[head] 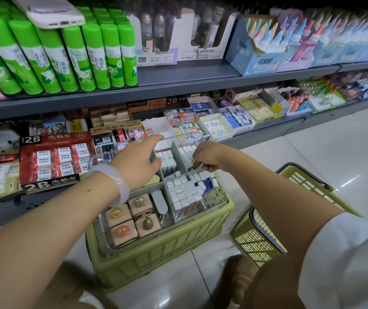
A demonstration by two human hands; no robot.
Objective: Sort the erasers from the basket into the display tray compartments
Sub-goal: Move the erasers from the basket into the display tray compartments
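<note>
A clear display tray with grey dividers rests on a green crate. Its compartments hold rows of small white erasers, more white erasers further back, and pink square erasers with charms at the front. My left hand reaches over the tray with fingers straight, the thumb touching the back white erasers. My right hand is curled, its fingertips pinching a grey divider at the tray's middle. The green shopping basket stands on the floor to the right; its contents are hidden.
Store shelves run behind the tray. A red 2B eraser box and several other eraser boxes fill the lower shelf. Green glue sticks with a phone lying on them stand above. The floor is pale tile.
</note>
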